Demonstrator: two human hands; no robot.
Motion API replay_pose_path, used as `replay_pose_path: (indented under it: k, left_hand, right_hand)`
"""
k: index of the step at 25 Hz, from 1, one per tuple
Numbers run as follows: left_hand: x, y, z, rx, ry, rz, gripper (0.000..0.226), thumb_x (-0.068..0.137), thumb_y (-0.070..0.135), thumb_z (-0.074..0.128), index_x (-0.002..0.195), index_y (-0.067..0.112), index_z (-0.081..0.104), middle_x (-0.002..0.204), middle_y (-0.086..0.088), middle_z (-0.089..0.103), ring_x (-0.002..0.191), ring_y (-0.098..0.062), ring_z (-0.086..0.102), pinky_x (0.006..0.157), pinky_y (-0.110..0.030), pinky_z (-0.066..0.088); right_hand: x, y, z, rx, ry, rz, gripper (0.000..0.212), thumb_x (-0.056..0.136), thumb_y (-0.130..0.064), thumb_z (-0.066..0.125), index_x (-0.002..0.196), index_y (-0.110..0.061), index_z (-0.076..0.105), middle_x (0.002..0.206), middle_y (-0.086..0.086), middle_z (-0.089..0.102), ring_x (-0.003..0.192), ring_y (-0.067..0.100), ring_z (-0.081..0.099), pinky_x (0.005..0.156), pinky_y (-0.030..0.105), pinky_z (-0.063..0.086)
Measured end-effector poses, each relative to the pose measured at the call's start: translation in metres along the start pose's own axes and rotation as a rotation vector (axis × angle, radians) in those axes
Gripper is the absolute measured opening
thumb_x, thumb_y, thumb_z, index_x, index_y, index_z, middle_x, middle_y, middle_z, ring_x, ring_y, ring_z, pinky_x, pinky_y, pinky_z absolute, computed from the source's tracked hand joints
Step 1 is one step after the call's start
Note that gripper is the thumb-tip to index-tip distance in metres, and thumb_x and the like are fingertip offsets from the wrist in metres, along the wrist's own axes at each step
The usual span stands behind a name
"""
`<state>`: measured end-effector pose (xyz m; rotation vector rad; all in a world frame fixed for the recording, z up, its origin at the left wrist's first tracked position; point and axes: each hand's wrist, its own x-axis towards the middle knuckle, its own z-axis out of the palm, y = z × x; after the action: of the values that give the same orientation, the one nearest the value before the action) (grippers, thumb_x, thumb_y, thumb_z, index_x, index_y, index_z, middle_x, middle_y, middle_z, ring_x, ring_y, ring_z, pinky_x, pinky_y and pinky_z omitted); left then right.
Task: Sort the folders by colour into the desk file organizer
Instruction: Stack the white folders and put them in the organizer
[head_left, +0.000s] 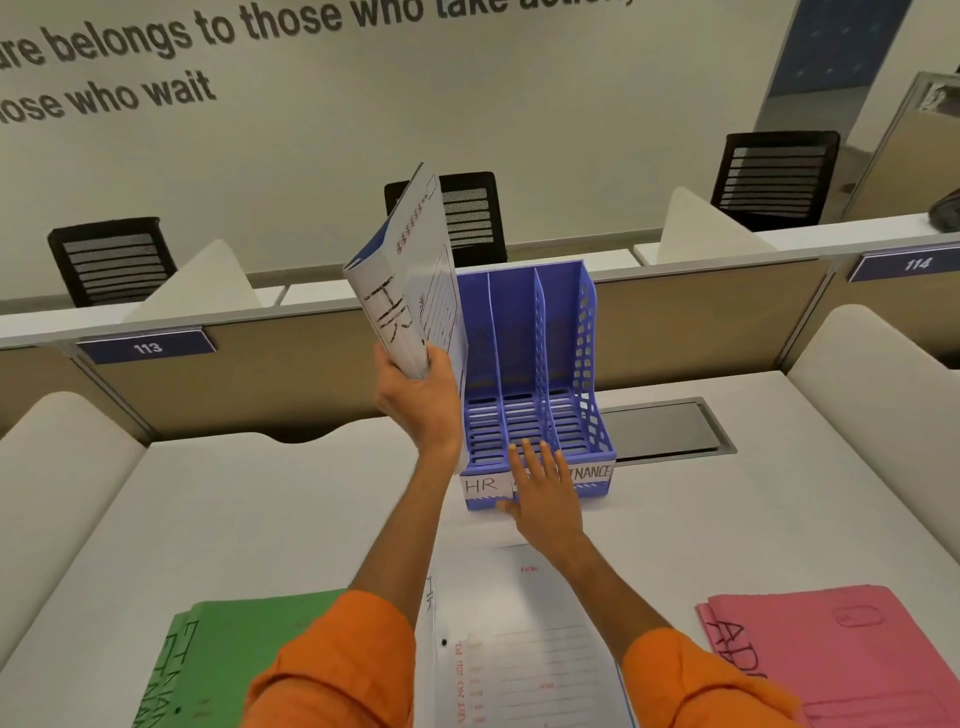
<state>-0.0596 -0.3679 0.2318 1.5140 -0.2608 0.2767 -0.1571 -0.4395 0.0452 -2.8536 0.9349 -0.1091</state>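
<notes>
Folders lay sorted by colour on the desk: green pile at left, white pile in middle, pink pile at right. Left hand gripped one white "HR" folder by its bottom edge, raised & tilted just left of the blue organizer, prob. to drop into the HR-labelled left slot. Right hand lay flat, fingers spread, on the organizer's front lip, holding nothing, likely bracing it vs sliding.

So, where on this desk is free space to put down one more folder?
Bare white desk lies left of the blue plastic file organizer, beyond the green paper folder. Another free patch lies right of the organizer, between the grey cable hatch and the pink paper folder. The near edge is crowded: green, white and pink folders.
</notes>
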Motion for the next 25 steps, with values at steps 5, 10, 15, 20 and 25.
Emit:
replay_pose_path:
  k: [5,10,15,20,25]
  left_hand:
    - [0.003,-0.024,0.021,-0.027,0.000,-0.030,0.048,0.086,0.023,0.071,0.128,0.013,0.049,0.131,-0.007,0.057,0.101,-0.015,0.059,0.080,-0.020,0.054]
    - [-0.002,-0.054,0.030,0.006,-0.028,-0.069,0.050,0.085,0.022,0.072,0.129,0.012,0.050,0.131,-0.009,0.057,0.105,-0.016,0.059,0.082,-0.022,0.054]
    - [-0.014,-0.076,0.031,0.044,-0.040,-0.099,0.048,0.086,0.017,0.072,0.128,0.009,0.050,0.133,-0.012,0.057,0.115,-0.024,0.058,0.087,-0.026,0.052]
    - [-0.020,-0.092,0.032,0.106,-0.054,-0.143,0.050,0.085,0.012,0.071,0.129,0.010,0.048,0.135,-0.013,0.055,0.120,-0.028,0.056,0.088,-0.036,0.054]
    - [-0.029,-0.105,0.031,0.161,-0.074,-0.213,0.051,0.085,0.012,0.072,0.129,0.013,0.047,0.134,-0.013,0.055,0.119,-0.030,0.055,0.088,-0.038,0.054]
  right_hand:
    - [0.004,0.001,0.011,0.023,0.071,-0.007,0.085,0.072,-0.058,0.068,0.140,-0.016,0.043,0.141,0.010,0.049,0.131,0.033,0.044,0.107,0.051,0.029]
    - [0.006,0.002,0.016,0.041,0.077,0.014,0.085,0.073,-0.057,0.068,0.143,-0.018,0.038,0.144,0.010,0.045,0.133,0.033,0.040,0.109,0.050,0.026]
    - [0.005,0.005,0.020,0.045,0.139,0.003,0.087,0.068,-0.054,0.074,0.140,-0.017,0.042,0.141,0.010,0.049,0.130,0.033,0.045,0.107,0.050,0.027]
    - [0.005,0.005,0.022,0.040,0.197,-0.002,0.086,0.068,-0.054,0.074,0.140,-0.017,0.044,0.141,0.010,0.048,0.130,0.033,0.045,0.107,0.049,0.027]
    - [0.005,0.004,0.022,0.038,0.174,0.006,0.086,0.070,-0.055,0.072,0.141,-0.017,0.041,0.143,0.010,0.047,0.132,0.033,0.043,0.108,0.050,0.027]
